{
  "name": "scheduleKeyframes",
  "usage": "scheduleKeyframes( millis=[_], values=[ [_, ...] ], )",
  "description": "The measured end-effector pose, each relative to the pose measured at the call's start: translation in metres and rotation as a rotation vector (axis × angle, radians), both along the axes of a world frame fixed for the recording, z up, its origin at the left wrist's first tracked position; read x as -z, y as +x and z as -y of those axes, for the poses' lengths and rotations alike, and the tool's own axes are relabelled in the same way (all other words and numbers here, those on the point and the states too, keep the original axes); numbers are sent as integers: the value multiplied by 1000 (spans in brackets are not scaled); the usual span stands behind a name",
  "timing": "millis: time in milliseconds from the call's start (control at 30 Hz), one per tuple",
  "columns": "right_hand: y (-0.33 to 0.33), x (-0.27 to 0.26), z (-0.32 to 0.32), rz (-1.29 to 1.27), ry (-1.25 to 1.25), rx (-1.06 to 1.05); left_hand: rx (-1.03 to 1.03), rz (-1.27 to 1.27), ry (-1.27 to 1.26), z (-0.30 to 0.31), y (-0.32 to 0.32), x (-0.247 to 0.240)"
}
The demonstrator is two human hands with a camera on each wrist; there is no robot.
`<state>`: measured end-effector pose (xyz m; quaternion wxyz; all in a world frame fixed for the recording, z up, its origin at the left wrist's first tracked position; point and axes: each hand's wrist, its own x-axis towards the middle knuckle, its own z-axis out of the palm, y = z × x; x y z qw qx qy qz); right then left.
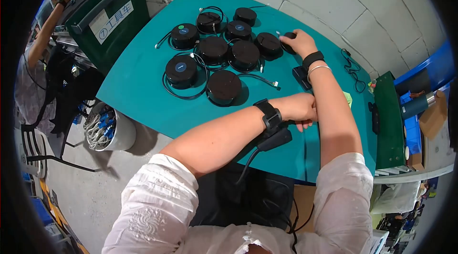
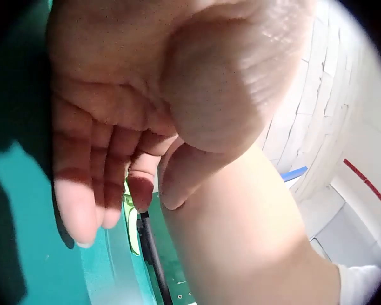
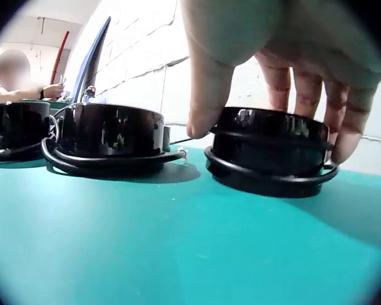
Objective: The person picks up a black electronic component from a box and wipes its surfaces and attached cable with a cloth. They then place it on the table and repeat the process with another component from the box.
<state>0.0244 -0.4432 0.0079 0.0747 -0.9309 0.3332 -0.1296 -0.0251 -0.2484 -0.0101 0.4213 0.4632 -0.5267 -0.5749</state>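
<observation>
Toward the head view's upper right, our right fingers (image 3: 348, 130) pinched the black cylinder (image 3: 270, 152) between them; our relaxed left hand (image 1: 298, 107) lay farther off

We wear a loose white blouse (image 1: 214, 237) of thin, creased cloth, with a scalloped edge at the neckline (image 1: 256, 242). Our left sleeve (image 1: 162, 187) bunches into folds near the elbow and carries raised embroidery (image 1: 147, 221) in curling, white-on-white shapes; our right sleeve (image 1: 346, 194) stops at a similar height. Both hands (image 1: 296, 107) are bare. Round our left wrist goes a black strap (image 1: 263, 106), with a dark camera housing (image 1: 275, 139) beneath and a thick black cable (image 1: 245, 167) trailing off it. Our right wrist has another black band (image 1: 313, 57), a slim silvery bangle (image 1: 319, 67) and a boxy black unit (image 1: 301, 78).
</observation>
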Motion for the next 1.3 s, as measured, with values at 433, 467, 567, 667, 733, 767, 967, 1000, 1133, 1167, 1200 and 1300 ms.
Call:
scheduleKeyframes(
  millis=[433,467,567,667,733,767,967,1000,1133,1167,1200,1300],
  values=[
    [-193,-71,-38,274,154,-28,41,-127,8,-5,22,5],
    [-227,-78,-50,247,123,8,26,-101,17,-8,25,3],
    [-346,-81,-77,345,189,76,10,-86,5,-9,29,5],
    [-470,-61,-104,364,193,316,75,-42,-71,0,36,11],
    [-555,-25,-123,223,219,560,24,-48,-32,1,36,11],
    [-596,1,-133,195,224,668,14,-49,-28,1,37,11],
    [-766,132,-197,-93,626,1128,-95,-50,-27,1,39,11],
    [-802,172,-199,-84,635,1138,-119,-49,-37,0,39,11],
    [-868,269,-209,-596,352,979,-180,2,-51,1,48,15],
    [-864,277,-213,-512,473,1110,-199,14,-50,1,49,16],
    [-862,284,-213,-511,487,1110,-219,26,-48,0,50,16],
    [-859,298,-209,-447,532,1145,-217,-4,-42,-1,52,17]
  ],
)
